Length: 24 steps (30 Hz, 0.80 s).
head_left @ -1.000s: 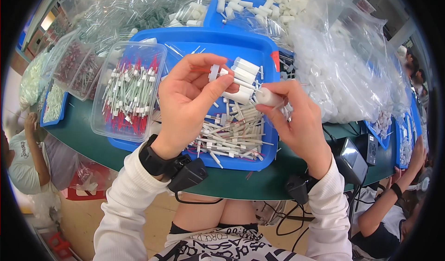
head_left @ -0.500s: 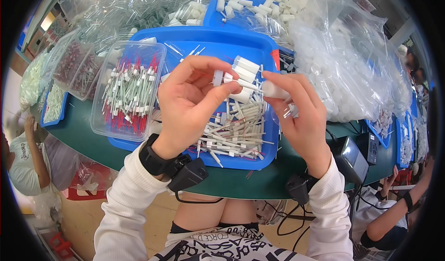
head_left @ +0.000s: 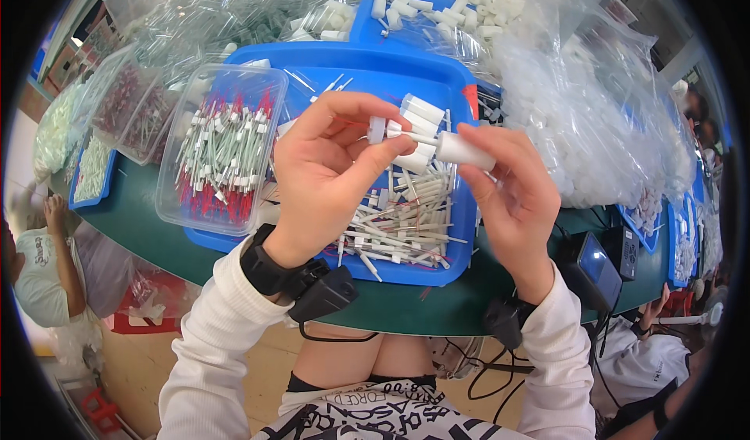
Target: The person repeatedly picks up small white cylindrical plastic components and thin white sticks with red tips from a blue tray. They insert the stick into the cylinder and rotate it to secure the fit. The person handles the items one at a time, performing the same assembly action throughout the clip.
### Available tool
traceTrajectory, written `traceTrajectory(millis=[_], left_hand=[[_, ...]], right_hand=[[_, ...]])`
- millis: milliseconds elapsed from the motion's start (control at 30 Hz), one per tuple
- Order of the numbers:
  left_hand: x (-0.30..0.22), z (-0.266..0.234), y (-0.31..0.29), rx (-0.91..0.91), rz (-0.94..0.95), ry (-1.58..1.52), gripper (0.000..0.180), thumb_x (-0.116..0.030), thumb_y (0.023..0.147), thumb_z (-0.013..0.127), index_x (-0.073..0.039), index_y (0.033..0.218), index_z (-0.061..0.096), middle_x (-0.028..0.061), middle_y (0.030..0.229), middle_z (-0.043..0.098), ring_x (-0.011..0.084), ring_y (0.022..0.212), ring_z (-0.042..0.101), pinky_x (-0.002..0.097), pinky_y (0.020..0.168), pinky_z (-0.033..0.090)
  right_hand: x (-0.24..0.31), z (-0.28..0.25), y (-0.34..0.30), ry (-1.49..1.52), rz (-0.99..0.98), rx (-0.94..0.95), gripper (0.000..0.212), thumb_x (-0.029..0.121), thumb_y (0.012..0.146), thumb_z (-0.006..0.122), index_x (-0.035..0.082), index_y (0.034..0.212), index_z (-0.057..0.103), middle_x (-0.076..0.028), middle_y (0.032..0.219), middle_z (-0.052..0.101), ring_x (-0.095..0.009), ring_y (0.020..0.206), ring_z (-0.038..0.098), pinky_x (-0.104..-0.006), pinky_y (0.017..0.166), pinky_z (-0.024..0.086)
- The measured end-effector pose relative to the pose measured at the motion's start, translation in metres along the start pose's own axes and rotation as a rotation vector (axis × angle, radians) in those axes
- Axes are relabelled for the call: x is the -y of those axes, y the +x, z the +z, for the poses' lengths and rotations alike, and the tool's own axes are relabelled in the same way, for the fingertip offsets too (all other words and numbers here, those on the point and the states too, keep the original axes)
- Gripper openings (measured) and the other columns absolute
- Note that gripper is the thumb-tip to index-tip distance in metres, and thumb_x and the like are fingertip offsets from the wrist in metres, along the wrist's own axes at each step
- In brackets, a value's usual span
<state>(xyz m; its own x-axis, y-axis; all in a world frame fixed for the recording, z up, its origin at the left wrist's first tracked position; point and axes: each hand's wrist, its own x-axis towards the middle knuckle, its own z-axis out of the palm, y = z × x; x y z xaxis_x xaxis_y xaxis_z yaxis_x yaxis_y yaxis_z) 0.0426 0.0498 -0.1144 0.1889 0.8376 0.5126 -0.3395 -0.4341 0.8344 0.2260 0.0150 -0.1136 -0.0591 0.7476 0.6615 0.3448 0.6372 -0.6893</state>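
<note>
Change vs a second ago: hands have pulled slightly apart. Earlier the right hand's white cylinder sat tight against the left fingertips; now there's a visible gap bridged by a thin stick.

- left hand [head_left: 332, 170]: fingers pinched closed on a small white cap [head_left: 377, 129] at the stick's left end, plus a cluster of white tubes [head_left: 418, 119] tucked at its fingertips.
- right hand [head_left: 512, 198]: thumb and forefinger closed around the white cylinder [head_left: 465, 150], at 3 o'clock from the cap. Thin stick [head_left: 412, 136] runs between the two parts.
- Both are held in the air over the blue tray [head_left: 461, 245], above the loose pile of sticks [head_left: 398, 221] at 6 o'clock from the hands.
- Clear bin of red-tipped sticks [head_left: 223, 151] at 9 o'clock, untouched, same spot.

My read: the stick is seated in the cylinder and the cap end is being worked; can't tell if it's going in or coming out. Worktop [head_left: 391, 307] otherwise unchanged.
</note>
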Motion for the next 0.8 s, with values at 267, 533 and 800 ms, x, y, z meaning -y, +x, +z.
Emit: traceTrajectory(millis=[267,533,800], left_hand=[[-0.009,0.001,0.0,0.067,-0.249,0.021,0.03,0.007,0.078,0.058,0.007,0.108,0.055,0.0187,0.101,0.062,0.0196,0.085,0.063,0.0288,0.079,0.05],[0.0,-0.002,0.002,0.095,-0.131,0.004,0.029,0.009,0.079,0.055,0.007,0.107,0.054,0.0196,0.107,0.059,0.0213,0.093,0.061,0.0299,0.082,0.05],[0.0,0.001,-0.001,0.192,-0.153,0.054,0.03,0.013,0.076,0.055,0.008,0.105,0.056,0.0187,0.108,0.059,0.021,0.098,0.059,0.0299,0.082,0.051]], right_hand=[[-0.004,-0.011,0.003,-0.012,-0.074,0.093,0.029,-0.005,0.075,0.062,0.001,0.103,0.063,-0.012,0.107,0.061,-0.022,0.092,0.06,-0.0286,0.079,0.047],[0.0,-0.012,0.006,0.069,0.077,0.134,0.044,0.002,0.081,0.059,0.001,0.124,0.047,-0.014,0.112,0.057,-0.018,0.092,0.06,-0.0289,0.081,0.046],[-0.005,-0.002,-0.003,-0.007,0.144,0.109,0.026,0.008,0.077,0.066,0.004,0.103,0.063,-0.011,0.089,0.065,-0.018,0.076,0.063,-0.0266,0.068,0.05]])
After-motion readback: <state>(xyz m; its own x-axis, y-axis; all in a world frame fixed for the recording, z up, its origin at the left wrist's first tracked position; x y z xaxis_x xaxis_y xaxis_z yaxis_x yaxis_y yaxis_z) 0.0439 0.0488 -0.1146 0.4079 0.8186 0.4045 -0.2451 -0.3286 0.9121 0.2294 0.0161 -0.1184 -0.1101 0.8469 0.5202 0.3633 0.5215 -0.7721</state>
